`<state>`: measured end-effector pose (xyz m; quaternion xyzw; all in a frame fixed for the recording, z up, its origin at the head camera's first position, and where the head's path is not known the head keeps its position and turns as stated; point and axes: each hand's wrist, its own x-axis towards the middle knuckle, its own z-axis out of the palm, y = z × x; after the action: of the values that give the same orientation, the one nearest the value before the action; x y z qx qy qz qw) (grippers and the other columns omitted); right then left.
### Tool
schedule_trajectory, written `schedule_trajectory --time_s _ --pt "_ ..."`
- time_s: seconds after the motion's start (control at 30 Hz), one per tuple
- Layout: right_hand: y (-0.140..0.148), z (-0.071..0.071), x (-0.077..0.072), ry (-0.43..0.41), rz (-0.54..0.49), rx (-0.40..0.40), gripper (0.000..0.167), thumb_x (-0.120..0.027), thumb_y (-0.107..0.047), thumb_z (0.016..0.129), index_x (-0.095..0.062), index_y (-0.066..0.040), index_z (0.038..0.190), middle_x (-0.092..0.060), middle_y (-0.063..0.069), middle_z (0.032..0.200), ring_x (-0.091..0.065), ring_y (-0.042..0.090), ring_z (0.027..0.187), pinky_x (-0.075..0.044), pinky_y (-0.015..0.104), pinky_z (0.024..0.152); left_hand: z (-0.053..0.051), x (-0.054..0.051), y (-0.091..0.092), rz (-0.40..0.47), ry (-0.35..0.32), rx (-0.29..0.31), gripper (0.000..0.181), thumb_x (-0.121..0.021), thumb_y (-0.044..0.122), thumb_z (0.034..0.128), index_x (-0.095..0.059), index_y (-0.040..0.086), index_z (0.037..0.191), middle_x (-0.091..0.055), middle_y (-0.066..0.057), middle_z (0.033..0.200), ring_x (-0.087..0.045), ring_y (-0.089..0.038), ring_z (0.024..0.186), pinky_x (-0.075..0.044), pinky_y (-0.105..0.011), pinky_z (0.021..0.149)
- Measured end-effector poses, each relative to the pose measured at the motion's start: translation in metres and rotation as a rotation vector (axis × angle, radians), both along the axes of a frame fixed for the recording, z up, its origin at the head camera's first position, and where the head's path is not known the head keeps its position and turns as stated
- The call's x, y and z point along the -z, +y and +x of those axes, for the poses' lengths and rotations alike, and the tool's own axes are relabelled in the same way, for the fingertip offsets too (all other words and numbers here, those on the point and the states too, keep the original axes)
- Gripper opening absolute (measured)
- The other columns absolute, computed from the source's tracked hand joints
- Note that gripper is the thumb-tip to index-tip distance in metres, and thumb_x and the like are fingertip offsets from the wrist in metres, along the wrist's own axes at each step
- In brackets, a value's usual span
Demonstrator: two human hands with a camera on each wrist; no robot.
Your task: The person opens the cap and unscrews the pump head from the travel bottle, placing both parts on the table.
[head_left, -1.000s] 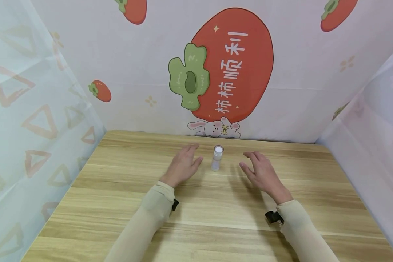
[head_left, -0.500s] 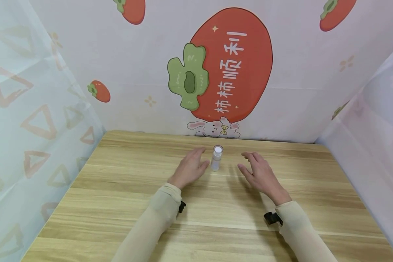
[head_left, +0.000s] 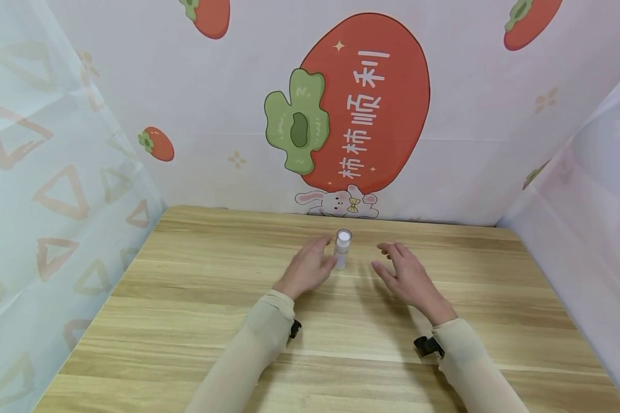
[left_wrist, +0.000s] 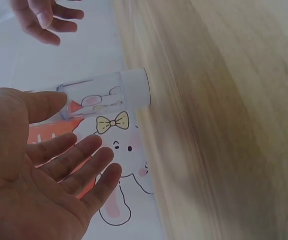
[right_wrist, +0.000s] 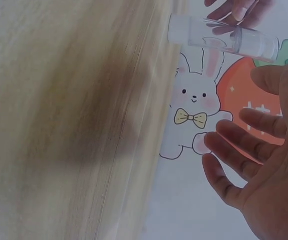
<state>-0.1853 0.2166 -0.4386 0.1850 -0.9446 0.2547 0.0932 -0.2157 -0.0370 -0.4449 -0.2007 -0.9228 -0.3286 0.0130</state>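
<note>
A small clear bottle with a white part at each end (head_left: 342, 250) stands upright on the wooden table (head_left: 196, 275), near its back edge. My left hand (head_left: 306, 268) is close at the bottle's left side, fingers relaxed and apart; in the left wrist view the thumb of that hand (left_wrist: 49, 165) overlaps the edge of the bottle (left_wrist: 96, 95), and whether it touches cannot be told. To the bottle's right, across a gap, my right hand (head_left: 410, 281) hovers with loosely bent fingers. The right wrist view shows this hand (right_wrist: 263, 150) holding nothing, beside the bottle (right_wrist: 223, 39).
Behind the table hangs a white backdrop (head_left: 212, 103) printed with a large red persimmon and a rabbit. Patterned sheets rise along the left (head_left: 51, 189) and right (head_left: 589, 229) sides. A black device (head_left: 429, 346) is at the right wrist.
My left hand has moved rightward, up close to the bottle. My right hand has shifted slightly left. The bottle stands in the same place.
</note>
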Motion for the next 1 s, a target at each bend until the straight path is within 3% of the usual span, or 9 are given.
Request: schedule_trajectory --time_s 0.57,1.0 --pt "-0.006 0.001 0.002 -0.016 -0.037 -0.03 0.049 -0.061 -0.034 0.103 -0.053 -0.001 0.138 -0.06 0.018 0.126 -0.06 0.036 0.113 -0.051 0.053 0.091 0.0 0.005 0.014 0.131 -0.081 0.0 0.05 -0.061 0.029 0.1033 -0.049 0.005 0.146 -0.057 -0.013 0.143 -0.051 -0.029 0.133 -0.039 -0.046 0.112" --pt "-0.008 0.001 0.003 -0.041 -0.048 -0.021 0.05 -0.06 -0.037 0.103 -0.053 -0.004 0.14 -0.06 0.016 0.128 -0.059 0.035 0.115 -0.051 0.054 0.092 -0.003 0.01 0.022 0.18 -0.116 -0.05 0.051 -0.066 0.027 0.1004 -0.052 0.004 0.143 -0.059 -0.013 0.139 -0.055 -0.028 0.128 -0.043 -0.047 0.109"
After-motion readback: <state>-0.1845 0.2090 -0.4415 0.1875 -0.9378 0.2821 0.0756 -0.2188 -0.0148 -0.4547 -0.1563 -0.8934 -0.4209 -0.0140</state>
